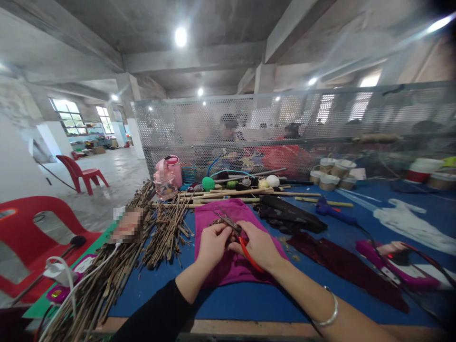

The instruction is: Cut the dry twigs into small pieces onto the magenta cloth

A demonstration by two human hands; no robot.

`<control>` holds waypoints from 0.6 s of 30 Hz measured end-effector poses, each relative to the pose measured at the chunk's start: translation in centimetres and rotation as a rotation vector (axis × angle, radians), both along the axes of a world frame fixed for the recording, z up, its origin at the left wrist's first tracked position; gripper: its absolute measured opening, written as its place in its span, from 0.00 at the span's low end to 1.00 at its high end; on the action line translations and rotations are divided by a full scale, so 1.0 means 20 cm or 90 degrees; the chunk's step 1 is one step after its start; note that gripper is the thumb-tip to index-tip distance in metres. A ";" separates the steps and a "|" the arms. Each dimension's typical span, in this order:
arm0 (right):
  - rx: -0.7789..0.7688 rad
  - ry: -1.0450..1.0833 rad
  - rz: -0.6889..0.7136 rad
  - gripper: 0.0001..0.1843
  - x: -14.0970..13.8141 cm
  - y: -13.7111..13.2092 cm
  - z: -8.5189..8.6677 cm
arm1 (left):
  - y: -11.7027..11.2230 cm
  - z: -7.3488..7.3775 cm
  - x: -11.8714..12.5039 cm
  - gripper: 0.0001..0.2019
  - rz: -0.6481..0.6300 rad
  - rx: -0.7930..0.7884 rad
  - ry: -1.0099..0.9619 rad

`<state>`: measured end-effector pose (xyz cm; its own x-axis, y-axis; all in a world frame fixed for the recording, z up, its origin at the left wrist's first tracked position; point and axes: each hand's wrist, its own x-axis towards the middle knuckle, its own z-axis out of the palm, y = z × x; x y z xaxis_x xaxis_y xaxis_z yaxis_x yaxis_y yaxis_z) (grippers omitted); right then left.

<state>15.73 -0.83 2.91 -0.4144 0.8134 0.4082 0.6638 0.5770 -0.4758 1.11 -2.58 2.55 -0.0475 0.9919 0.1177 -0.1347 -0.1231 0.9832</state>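
Note:
My right hand (261, 247) is wrapped round the red handle of a pair of scissors (245, 254). Their metal blades point away and to the left, spread a little apart. Close beside it, my left hand (213, 244) is closed in a pinch near the blades. Something small and brownish shows by its fingertips, too hidden to name. Both hands are over a magenta cloth (231, 273) spread on the blue tabletop (156, 297). Left of the cloth lies a bundle of thin brown twigs (166, 237).
A longer heap of twigs (114, 285) runs along the table's left edge. Behind the cloth are bamboo sticks (299, 193) and yarn balls (272, 181). On the right lie dark cloths (349, 266), a blue glue gun (333, 210) and a white glove (406, 221). A perforated metal screen (199, 118) stands behind.

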 end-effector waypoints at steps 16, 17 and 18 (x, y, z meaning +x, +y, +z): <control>0.007 0.044 0.013 0.20 -0.01 0.01 -0.01 | 0.01 -0.06 0.02 0.17 -0.019 -0.013 0.023; 0.000 0.050 0.020 0.19 0.00 0.01 -0.01 | 0.01 -0.06 0.02 0.17 -0.015 -0.015 0.022; -0.010 0.054 0.027 0.19 0.00 0.01 -0.02 | 0.01 -0.06 0.01 0.17 -0.010 -0.018 0.022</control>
